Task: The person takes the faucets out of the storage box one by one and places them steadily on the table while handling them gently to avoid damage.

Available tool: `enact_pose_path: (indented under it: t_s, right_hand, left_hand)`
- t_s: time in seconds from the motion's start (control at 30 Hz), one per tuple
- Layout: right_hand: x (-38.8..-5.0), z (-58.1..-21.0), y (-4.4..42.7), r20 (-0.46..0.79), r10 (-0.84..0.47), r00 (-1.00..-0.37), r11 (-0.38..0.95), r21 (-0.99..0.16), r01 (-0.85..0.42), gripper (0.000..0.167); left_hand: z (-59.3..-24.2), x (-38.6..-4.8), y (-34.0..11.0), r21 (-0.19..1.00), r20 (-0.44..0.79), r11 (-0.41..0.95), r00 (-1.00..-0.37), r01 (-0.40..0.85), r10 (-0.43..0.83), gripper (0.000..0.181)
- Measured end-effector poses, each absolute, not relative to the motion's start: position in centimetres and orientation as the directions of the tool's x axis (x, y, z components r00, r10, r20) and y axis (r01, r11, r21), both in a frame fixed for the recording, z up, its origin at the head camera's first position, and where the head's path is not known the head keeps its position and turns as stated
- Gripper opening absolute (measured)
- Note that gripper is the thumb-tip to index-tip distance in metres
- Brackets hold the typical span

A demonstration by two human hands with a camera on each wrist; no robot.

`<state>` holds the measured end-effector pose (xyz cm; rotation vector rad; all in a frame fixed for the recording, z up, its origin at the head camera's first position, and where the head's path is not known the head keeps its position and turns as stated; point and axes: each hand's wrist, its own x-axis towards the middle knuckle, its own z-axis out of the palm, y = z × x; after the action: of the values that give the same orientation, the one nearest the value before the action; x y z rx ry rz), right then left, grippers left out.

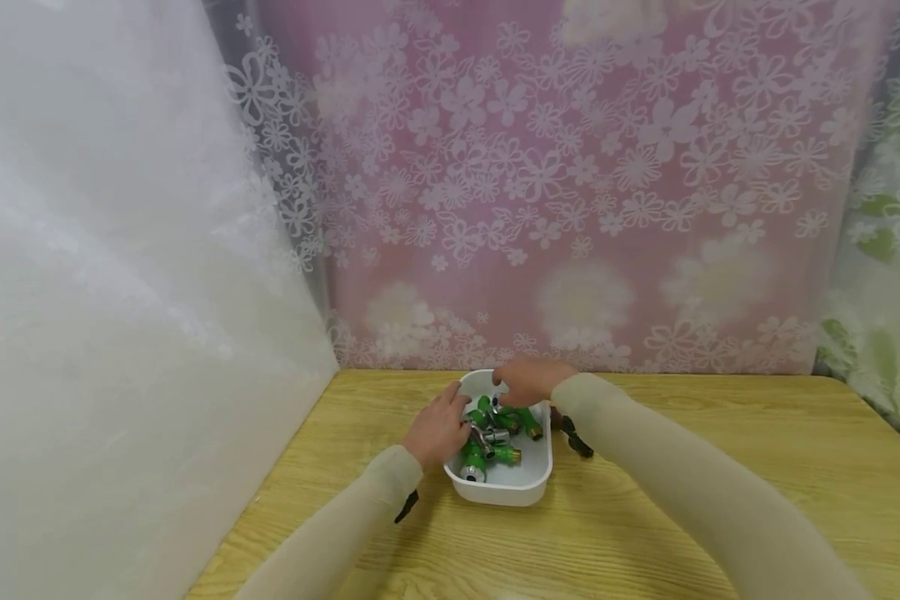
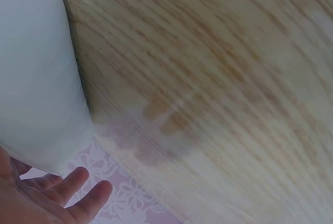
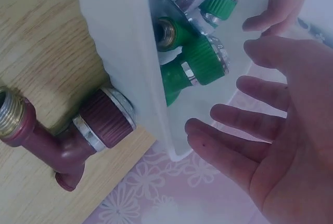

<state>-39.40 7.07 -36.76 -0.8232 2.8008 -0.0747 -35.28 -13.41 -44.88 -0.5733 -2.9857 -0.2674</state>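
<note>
A white plastic basin (image 1: 501, 496) holds several green angle valves (image 3: 205, 60) and chrome angle valves (image 1: 486, 440), piled loosely. My left hand (image 1: 437, 427) is at the basin's left side with its fingers extended by the rim; in the left wrist view those fingers (image 2: 93, 203) spread near the white wall. Over the basin's far right part is my right hand (image 1: 532, 381), its fingers loosely bent with nothing between them in the right wrist view. A maroon angle valve (image 3: 86, 125) with a threaded brass end lies on the table against the basin's outer right side.
The basin stands on a wood-grain table (image 1: 682, 517), near its back edge. Behind hangs a pink flowered curtain (image 1: 570, 183). A white sheet (image 1: 120, 333) closes off the left side, and a leaf-patterned sheet (image 1: 881, 308) hangs at the right.
</note>
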Motion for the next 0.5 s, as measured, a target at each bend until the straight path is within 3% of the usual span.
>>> enact_pose_path:
  t_s: [0.5]
  right_hand:
    - [-40.5,-38.5,6.2,-0.280,-0.518,-0.808,0.855,-0.131,-0.502,0.047]
  left_hand:
    - [-44.8,-35.1,-13.4,0.137,0.116,0.921,-0.930,0.364,0.350,0.045]
